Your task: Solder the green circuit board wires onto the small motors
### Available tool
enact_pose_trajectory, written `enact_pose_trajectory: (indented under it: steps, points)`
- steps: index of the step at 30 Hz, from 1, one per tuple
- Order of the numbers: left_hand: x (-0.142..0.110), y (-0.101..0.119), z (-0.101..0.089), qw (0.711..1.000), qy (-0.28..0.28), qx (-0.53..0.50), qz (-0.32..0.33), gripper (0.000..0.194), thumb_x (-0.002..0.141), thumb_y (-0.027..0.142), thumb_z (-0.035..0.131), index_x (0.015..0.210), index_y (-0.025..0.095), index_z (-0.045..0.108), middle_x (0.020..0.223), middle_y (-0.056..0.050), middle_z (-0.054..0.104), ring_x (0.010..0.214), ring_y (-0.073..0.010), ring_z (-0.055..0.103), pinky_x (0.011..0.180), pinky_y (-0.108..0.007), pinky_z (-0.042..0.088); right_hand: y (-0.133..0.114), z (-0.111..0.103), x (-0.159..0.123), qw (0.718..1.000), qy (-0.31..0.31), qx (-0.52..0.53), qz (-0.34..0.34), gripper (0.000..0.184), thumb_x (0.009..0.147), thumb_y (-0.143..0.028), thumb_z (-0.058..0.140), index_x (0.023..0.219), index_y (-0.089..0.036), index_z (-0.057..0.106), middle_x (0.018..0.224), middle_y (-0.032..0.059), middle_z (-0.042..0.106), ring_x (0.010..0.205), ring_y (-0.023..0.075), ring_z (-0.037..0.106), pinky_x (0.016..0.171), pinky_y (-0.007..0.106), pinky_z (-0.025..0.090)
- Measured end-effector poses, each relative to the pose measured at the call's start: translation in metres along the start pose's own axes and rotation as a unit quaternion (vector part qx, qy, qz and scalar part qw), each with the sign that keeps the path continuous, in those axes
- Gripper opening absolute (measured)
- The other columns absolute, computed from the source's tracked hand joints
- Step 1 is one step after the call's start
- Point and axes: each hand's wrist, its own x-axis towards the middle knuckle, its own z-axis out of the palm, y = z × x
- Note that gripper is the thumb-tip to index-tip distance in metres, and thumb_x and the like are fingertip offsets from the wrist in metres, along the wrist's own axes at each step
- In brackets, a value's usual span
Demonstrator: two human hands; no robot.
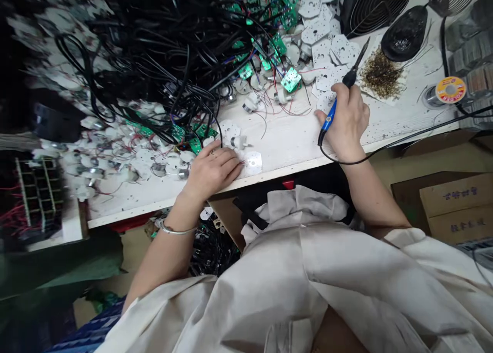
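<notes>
My right hand (344, 122) grips a blue-handled soldering iron (332, 112), its thin tip pointing up and away past the fingers. Its black cord (385, 145) trails off to the right. That hand sits over white perforated plates (325, 78). My left hand (211, 171), with a ring and a bangle, rests on the white workbench (287, 148). Its fingertips are beside a small silver motor (239, 141) and a round metal-faced disc (253, 163). Nothing shows held in it.
Tangled black wires (154, 50) and green circuit boards (290, 79) crowd the far bench. Brass shavings (383, 75), a solder spool (450, 90) and a fan guard (375, 6) lie at right. Cardboard boxes (456, 209) stand below the bench edge.
</notes>
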Motion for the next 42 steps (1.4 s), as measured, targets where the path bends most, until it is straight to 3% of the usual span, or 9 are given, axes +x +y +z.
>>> enact_pose_trajectory:
  steps: [9,15,20,24,29,33,36,39,42]
  points:
    - [0.037,0.02,-0.017,0.995,0.095,0.019,-0.039,0.019,0.1,0.034,0.058,0.091,0.023,0.071,0.091,-0.003,0.078,0.083,-0.0201,0.072,0.081,-0.037,0.055,0.0,-0.02,-0.038,0.998,-0.018,0.045,-0.036,0.047,0.087,-0.029,0.061,0.132,-0.028,0.05,0.128,0.0119,0.054,0.101,0.029,0.065,0.086,0.048,0.06]
    - [0.145,-0.001,0.0,0.988,0.148,0.012,-0.053,0.022,0.1,0.032,0.05,0.112,0.029,0.068,0.117,-0.006,0.072,0.116,-0.0276,0.063,0.101,-0.048,0.046,-0.018,-0.018,-0.057,0.981,-0.123,0.117,-0.091,0.063,0.073,-0.011,0.055,0.134,-0.024,0.048,0.13,0.0135,0.054,0.11,0.029,0.064,0.087,0.043,0.061]
    - [0.213,-0.025,0.014,0.998,0.054,0.009,-0.014,0.024,0.1,0.026,0.04,0.095,0.026,0.064,0.1,-0.003,0.069,0.121,-0.0253,0.058,0.123,-0.058,0.024,-0.014,-0.014,-0.064,0.985,-0.03,0.149,-0.077,0.05,0.08,-0.014,0.055,0.129,-0.026,0.05,0.129,0.0136,0.057,0.119,0.0297,0.063,0.096,0.048,0.059]
    - [0.19,-0.027,0.008,0.996,0.008,0.076,0.045,0.02,0.094,0.032,0.05,0.076,0.024,0.056,0.096,-0.003,0.065,0.118,-0.0248,0.057,0.12,-0.058,0.03,-0.014,-0.01,-0.073,0.983,0.037,0.176,-0.046,0.035,0.089,-0.021,0.056,0.123,-0.028,0.052,0.118,0.0091,0.061,0.099,0.0219,0.071,0.084,0.038,0.063]
    - [0.158,-0.014,0.001,0.999,0.035,-0.006,0.037,0.014,0.093,0.038,0.054,0.094,0.026,0.06,0.116,-0.004,0.07,0.124,-0.0282,0.06,0.123,-0.058,0.029,-0.023,-0.003,-0.07,0.985,0.04,0.166,-0.02,0.03,0.093,-0.026,0.055,0.123,-0.027,0.054,0.116,0.0089,0.064,0.088,0.0188,0.074,0.072,0.033,0.062]
    - [0.191,-0.001,0.022,0.994,0.098,-0.028,-0.031,0.04,0.088,0.054,0.065,0.113,0.023,0.062,0.116,-0.012,0.071,0.121,-0.0357,0.061,0.121,-0.063,0.029,-0.03,-0.001,-0.068,0.986,0.035,0.161,-0.01,0.029,0.095,-0.028,0.053,0.123,-0.026,0.056,0.116,0.0092,0.065,0.088,0.0188,0.075,0.069,0.031,0.061]
    - [0.222,0.004,0.035,0.992,0.117,-0.034,-0.031,0.027,0.088,0.044,0.061,0.1,0.021,0.066,0.092,-0.009,0.073,0.107,-0.0346,0.065,0.116,-0.066,0.033,-0.027,-0.005,-0.069,0.977,0.041,0.209,-0.004,0.028,0.096,-0.032,0.053,0.123,-0.026,0.056,0.118,0.0091,0.066,0.094,0.018,0.076,0.078,0.032,0.064]
    - [0.219,0.004,0.021,0.991,0.123,-0.031,-0.041,0.02,0.089,0.034,0.053,0.095,0.022,0.068,0.084,-0.005,0.072,0.092,-0.0272,0.067,0.097,-0.054,0.049,-0.007,-0.017,-0.069,0.956,0.079,0.28,0.037,0.03,0.099,-0.04,0.052,0.126,-0.028,0.058,0.111,0.0071,0.071,0.096,0.0182,0.076,0.087,0.036,0.064]
    - [0.178,0.004,-0.009,0.991,0.128,-0.029,-0.017,0.029,0.1,0.032,0.04,0.11,0.024,0.067,0.094,-0.003,0.073,0.089,-0.0214,0.068,0.083,-0.044,0.053,0.031,-0.034,-0.062,0.948,0.149,0.269,0.085,0.039,0.1,-0.052,0.049,0.129,-0.03,0.062,0.103,0.0047,0.074,0.09,0.019,0.074,0.085,0.039,0.063]
